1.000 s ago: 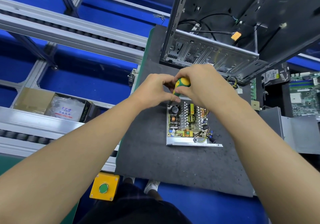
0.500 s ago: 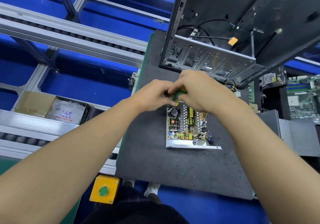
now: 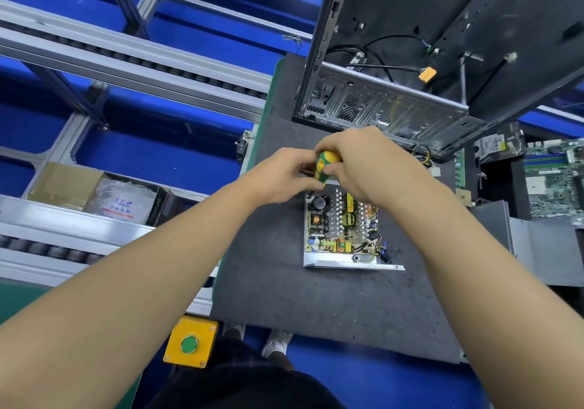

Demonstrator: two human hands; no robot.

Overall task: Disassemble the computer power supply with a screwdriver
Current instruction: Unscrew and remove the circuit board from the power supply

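Observation:
The opened power supply [image 3: 343,230] lies on a dark grey mat [image 3: 316,298], its circuit board with coils, capacitors and heat-sink fins exposed in a silver metal tray. A screwdriver [image 3: 325,168] with a yellow and green handle stands over the board's far left corner. My right hand [image 3: 369,165] grips the handle from the right. My left hand [image 3: 284,176] pinches the lower part of the handle from the left. The screwdriver's tip and shaft are hidden behind my fingers.
An empty black computer case [image 3: 410,60] stands just behind the power supply. A motherboard [image 3: 556,181] and a grey metal cover [image 3: 543,250] lie to the right. A yellow box with a green button [image 3: 190,342] sits at the bench front. Roller conveyor rails [image 3: 126,70] run on the left.
The yellow and green handle, mostly covered by my fingers half a second ago, shows again between my hands. Both hands stay at the board's far left corner.

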